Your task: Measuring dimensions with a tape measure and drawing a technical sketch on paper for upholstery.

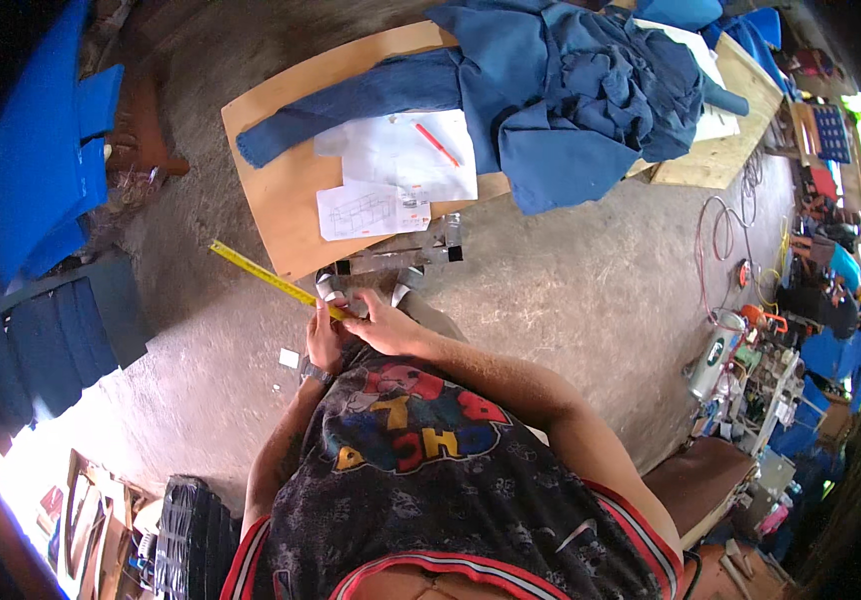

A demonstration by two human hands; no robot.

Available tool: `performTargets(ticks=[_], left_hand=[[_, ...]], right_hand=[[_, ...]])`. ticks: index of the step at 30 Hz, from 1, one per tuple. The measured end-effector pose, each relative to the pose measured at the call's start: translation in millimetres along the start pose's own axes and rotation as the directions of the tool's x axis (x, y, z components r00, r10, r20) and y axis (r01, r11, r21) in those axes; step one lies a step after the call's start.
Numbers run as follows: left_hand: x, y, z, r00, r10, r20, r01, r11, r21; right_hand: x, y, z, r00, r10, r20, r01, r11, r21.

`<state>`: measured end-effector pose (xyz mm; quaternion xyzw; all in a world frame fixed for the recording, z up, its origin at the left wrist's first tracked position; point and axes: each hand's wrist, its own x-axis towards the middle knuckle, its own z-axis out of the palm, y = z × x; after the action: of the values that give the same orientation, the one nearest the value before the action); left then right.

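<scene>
This is a sewing and upholstery workshop, with a low plywood worktable (pixel 281 200) bearing heaped blue cloth (pixel 581 90), paper sketches (pixel 401 170), blue foam cushions (pixel 36 170) and a rough concrete floor (pixel 571 290).

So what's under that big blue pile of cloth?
The blue cloth lies on a wooden board, over the edge of white paper sheets. Whatever else it covers stays hidden.

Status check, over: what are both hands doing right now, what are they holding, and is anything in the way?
Left hand and right hand together at the waist, gripping the yellow tape measure blade. Blade extends out to the left above the concrete floor. Nothing blocking it.
</scene>
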<state>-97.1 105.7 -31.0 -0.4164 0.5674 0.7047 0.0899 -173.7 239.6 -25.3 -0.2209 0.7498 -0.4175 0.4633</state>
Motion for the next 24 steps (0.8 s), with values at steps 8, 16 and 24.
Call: performTargets(ticks=[8, 16, 24], left_hand=[[2.6, -13.5, 21.6, 0.994, 0.073, 0.078, -0.025, 0.869, -0.495], [12.0, -16.9, 24.3, 0.97, 0.119, 0.213, 0.0, 0.872, -0.489], [97.6, 153.6, 28.3, 0.741, 0.311, 0.595, -0.655, 0.527, 0.541]], right_hand=[[-3.9, -35.1, -5.7, 0.997, 0.016, -0.077, 0.017, 0.915, 0.402], [5.9, -51.8, -4.5, 0.89, -0.085, -0.447, 0.136, 0.987, 0.081], [74.0, -14.3, -171.5, 0.524, -0.363, -0.771, -0.185, 0.835, -0.518]])
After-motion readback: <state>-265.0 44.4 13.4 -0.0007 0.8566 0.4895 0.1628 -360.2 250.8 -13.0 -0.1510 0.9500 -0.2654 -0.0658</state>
